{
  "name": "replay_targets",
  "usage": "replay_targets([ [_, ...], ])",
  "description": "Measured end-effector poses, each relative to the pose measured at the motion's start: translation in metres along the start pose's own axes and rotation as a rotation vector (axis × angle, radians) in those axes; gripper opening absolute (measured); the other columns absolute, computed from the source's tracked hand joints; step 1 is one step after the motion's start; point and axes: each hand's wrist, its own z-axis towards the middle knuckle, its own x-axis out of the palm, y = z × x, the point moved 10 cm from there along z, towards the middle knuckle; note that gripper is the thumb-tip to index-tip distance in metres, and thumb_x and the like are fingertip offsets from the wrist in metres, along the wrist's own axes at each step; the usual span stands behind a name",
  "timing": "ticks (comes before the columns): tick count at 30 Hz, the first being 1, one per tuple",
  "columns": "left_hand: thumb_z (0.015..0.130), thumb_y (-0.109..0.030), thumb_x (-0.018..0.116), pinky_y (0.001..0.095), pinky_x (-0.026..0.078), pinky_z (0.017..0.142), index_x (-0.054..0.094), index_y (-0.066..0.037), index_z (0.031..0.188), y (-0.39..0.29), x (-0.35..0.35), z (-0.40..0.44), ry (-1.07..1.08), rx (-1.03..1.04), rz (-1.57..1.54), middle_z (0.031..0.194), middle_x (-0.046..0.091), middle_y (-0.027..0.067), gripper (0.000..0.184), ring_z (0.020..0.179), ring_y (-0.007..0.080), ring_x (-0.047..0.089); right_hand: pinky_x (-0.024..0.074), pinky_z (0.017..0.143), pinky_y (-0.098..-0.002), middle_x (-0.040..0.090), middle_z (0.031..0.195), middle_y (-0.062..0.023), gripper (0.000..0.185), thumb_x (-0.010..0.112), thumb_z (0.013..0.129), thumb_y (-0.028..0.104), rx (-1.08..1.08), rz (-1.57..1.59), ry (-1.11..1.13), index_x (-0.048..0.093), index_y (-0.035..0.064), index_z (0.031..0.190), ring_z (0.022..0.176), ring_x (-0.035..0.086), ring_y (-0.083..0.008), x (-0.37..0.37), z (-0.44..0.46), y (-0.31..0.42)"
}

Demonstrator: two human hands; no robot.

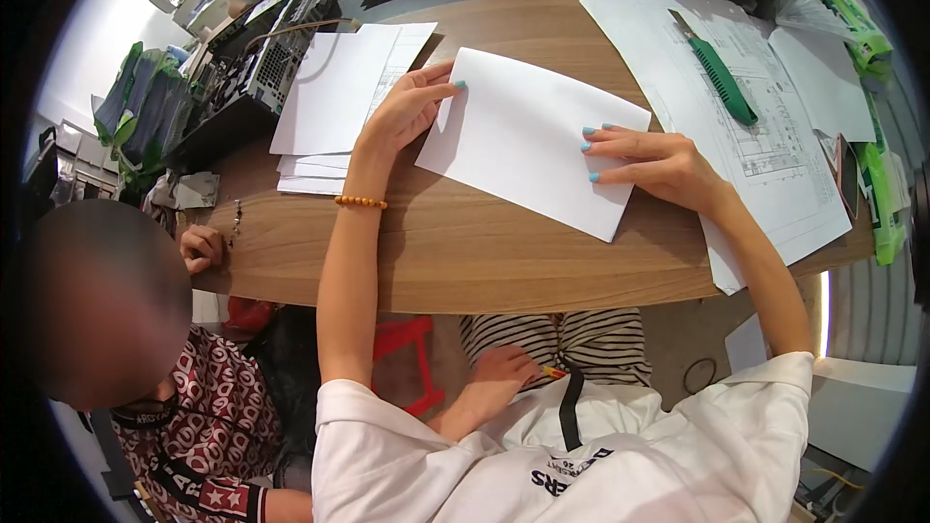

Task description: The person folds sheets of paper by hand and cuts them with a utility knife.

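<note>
A blank white sheet of paper (528, 131) lies at an angle across the middle of the wooden desk. My left hand (407, 108) grips its upper left edge, thumb on top and the other fingers partly hidden beneath or behind it. On the sheet's right part rests my right hand (659, 163), its fingers stretched out and spread over the surface. Blue polish shows on my nails, and a beaded bracelet (361, 201) circles my left wrist. To the right, a green utility knife (722, 77) with its blade extended lies on printed drawings (775, 169).
Stacked papers (325, 97) lie left of the sheet, beside an opened computer case (262, 68). A person (213, 407) sits at my left, one hand (201, 248) at the desk edge. Another person's hand (499, 378) is over my lap. Green packaging (877, 184) lines the right edge.
</note>
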Motion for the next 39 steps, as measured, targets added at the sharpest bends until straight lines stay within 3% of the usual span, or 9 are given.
replay_targets([
  [11, 0.081, 0.007, 0.054, 0.0243, 0.049, 0.088, 0.039, 0.013, 0.127, -0.0026, 0.0027, -0.0026, -0.026, 0.024, 0.100, 0.118, 0.055, 0.0205, 0.048, 0.104, 0.0193, 0.058, 0.0448, 0.098, -0.0397, 0.063, 0.110, -0.0106, 0.028, 0.063, 0.067, -0.009, -0.004, 0.019, -0.029, 0.070, 0.0080, 0.087, 0.110, 0.057, -0.0274, -0.0015, -0.0018, -0.0067],
  [20, 0.080, 0.008, 0.055, 0.0252, 0.049, 0.088, 0.040, 0.013, 0.126, -0.0041, 0.0039, -0.0047, -0.045, 0.027, 0.106, 0.117, 0.056, 0.0209, 0.049, 0.102, 0.0196, 0.059, 0.0444, 0.099, -0.0379, 0.064, 0.110, -0.0078, 0.028, 0.064, 0.068, -0.007, 0.038, 0.016, -0.022, 0.072, 0.0127, 0.087, 0.110, 0.057, -0.0248, 0.0011, -0.0046, -0.0089],
  [22, 0.080, 0.008, 0.055, 0.0254, 0.049, 0.088, 0.041, 0.013, 0.126, -0.0050, 0.0056, -0.0058, -0.052, 0.022, 0.104, 0.117, 0.056, 0.0208, 0.048, 0.102, 0.0196, 0.059, 0.0439, 0.100, -0.0353, 0.063, 0.113, -0.0048, 0.028, 0.063, 0.072, -0.001, 0.017, -0.009, -0.010, 0.071, 0.0152, 0.093, 0.112, 0.055, -0.0234, 0.0023, -0.0052, -0.0078],
  [39, 0.078, 0.011, 0.056, 0.0245, 0.051, 0.086, 0.042, 0.010, 0.127, -0.0031, 0.0049, -0.0048, -0.043, 0.007, 0.124, 0.117, 0.057, 0.0201, 0.051, 0.102, 0.0183, 0.059, 0.0430, 0.101, -0.0356, 0.061, 0.114, -0.0063, 0.025, 0.061, 0.072, -0.002, 0.025, 0.014, 0.017, 0.070, 0.0116, 0.091, 0.112, 0.055, -0.0243, 0.0056, -0.0061, -0.0108],
])
